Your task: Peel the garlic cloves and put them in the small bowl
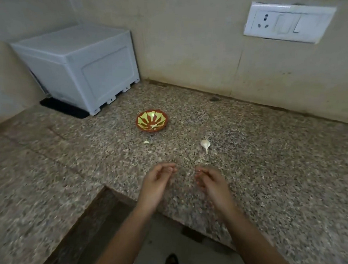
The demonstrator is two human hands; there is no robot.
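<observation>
Hovering over worktop [269,158]: L hand [158,181], R hand [211,184], fingers [162,167] loosely curled, nothing held; garlic clove [205,143] near small bowl [148,130].

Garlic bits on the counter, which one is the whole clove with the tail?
The larger white clove right of the bowl, with a thin tail; the piece in front of the bowl is just a scrap.

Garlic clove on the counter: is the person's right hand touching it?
Apart. The head view shows a plain stretch of bare speckled counter between the garlic clove and the right hand.
</observation>
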